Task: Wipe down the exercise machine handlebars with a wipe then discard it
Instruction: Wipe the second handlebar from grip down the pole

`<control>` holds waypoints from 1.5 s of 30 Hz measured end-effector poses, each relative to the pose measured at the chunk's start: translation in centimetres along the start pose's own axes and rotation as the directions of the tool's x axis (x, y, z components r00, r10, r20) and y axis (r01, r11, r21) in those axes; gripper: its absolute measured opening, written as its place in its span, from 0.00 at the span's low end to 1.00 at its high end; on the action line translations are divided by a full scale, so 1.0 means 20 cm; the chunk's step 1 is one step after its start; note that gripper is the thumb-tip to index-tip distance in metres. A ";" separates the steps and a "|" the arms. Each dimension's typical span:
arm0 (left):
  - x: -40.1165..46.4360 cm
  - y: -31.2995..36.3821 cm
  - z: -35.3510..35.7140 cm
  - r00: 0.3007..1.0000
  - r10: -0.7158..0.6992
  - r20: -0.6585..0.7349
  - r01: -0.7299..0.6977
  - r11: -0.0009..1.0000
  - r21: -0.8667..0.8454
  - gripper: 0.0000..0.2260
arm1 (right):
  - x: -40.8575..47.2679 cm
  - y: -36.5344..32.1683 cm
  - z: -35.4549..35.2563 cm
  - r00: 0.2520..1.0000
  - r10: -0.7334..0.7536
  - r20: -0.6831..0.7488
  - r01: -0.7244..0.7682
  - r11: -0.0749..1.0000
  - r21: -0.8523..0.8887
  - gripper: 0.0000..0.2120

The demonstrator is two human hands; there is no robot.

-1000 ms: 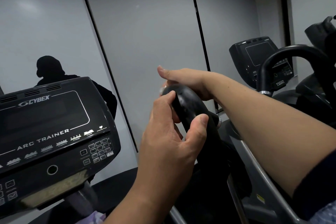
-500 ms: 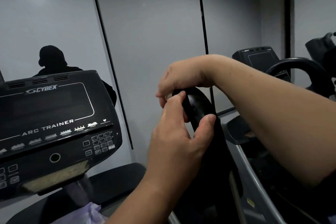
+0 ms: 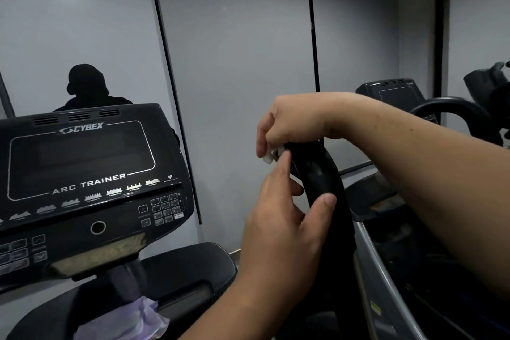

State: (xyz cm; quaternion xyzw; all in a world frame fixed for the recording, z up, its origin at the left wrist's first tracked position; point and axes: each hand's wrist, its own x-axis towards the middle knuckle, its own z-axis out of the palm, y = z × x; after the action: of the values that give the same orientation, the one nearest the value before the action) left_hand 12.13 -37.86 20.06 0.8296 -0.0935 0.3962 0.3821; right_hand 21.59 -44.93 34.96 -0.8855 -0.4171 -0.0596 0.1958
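To the left of both hands stands the console (image 3: 91,174), and below it, near the left forearm, lies a crumpled purple sheet (image 3: 129,320). The left hand (image 3: 284,232) curls around the black handlebar (image 3: 320,174) with its thumb on the front, while the right hand (image 3: 289,124), above it at the handlebar's top, pinches what seems to be a small white wipe (image 3: 271,154). Because the wipe is so small and is held only at the fingertips, it could slip out and fall, or miss the far side of the grip.
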 end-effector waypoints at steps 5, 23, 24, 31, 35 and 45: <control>-0.05 -0.01 -0.01 0.988 0.152 -0.002 -0.149 0.969 0.199 0.30 | -0.02 -0.05 0.03 0.995 0.003 -0.096 -0.023 0.979 -0.204 0.11; -0.01 -0.12 -0.16 0.858 0.491 0.151 -0.495 0.711 0.499 0.19 | -0.08 -0.07 0.11 0.938 -0.170 -0.304 -0.063 0.775 -0.629 0.08; -0.01 -0.12 -0.16 0.860 0.488 0.152 -0.494 0.717 0.491 0.19 | -0.09 -0.07 0.12 0.934 -0.172 -0.313 -0.062 0.785 -0.617 0.09; -0.05 -0.16 -0.16 0.886 0.453 0.101 -0.445 0.767 0.462 0.18 | -0.16 -0.05 0.17 0.886 -0.252 -0.390 -0.055 0.777 -0.627 0.11; -0.04 -0.19 -0.17 0.900 0.434 0.038 -0.411 0.815 0.408 0.17 | -0.18 -0.03 0.19 0.872 -0.270 -0.408 -0.047 0.784 -0.619 0.11; -0.01 -0.22 -0.20 0.952 0.304 -0.032 -0.283 0.916 0.286 0.18 | -0.22 0.03 0.19 0.784 -0.264 -0.562 0.011 0.911 -0.411 0.04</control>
State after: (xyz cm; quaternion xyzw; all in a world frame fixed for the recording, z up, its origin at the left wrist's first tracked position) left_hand 11.73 -31.91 19.04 0.8357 -0.1460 0.4896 0.2015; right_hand 19.10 -46.94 30.19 -0.8064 -0.3768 -0.4352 0.1355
